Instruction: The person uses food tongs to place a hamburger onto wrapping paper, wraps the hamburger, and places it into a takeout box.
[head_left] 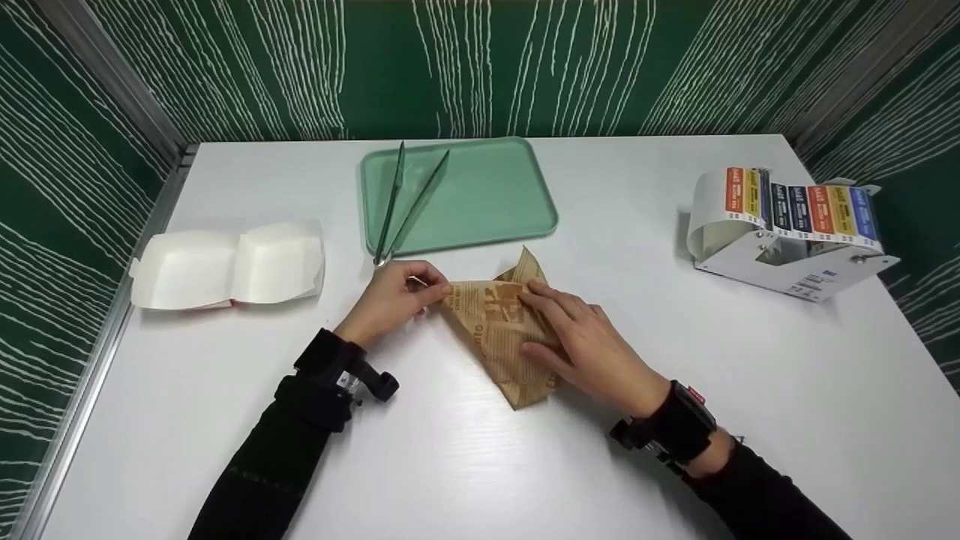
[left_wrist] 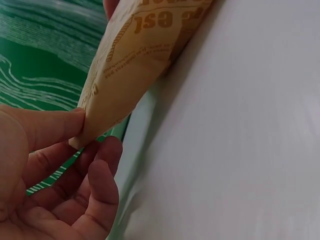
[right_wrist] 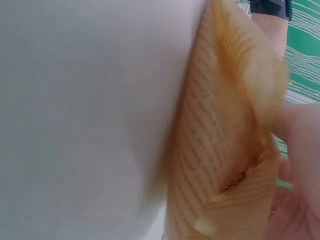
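A brown sheet of newsprint-patterned wrapping paper (head_left: 501,322) lies folded into a pointed packet on the white table. My left hand (head_left: 397,296) pinches its left corner between thumb and index finger; in the left wrist view the other fingers of the left hand (left_wrist: 55,175) curl loosely below that corner. Across the packet's right part rests my right hand (head_left: 592,345), fingers extended over the top and thumb apart, lower down. In the right wrist view the paper (right_wrist: 200,150) bulges, with a small dark spot inside a fold; what it wraps is hidden.
Behind the packet is a green tray (head_left: 495,195) with metal tongs (head_left: 390,202) lying over its left side. An opened white paper box (head_left: 225,266) stands at left. On the right sits a white dispenser (head_left: 787,259) with several coloured label rolls.
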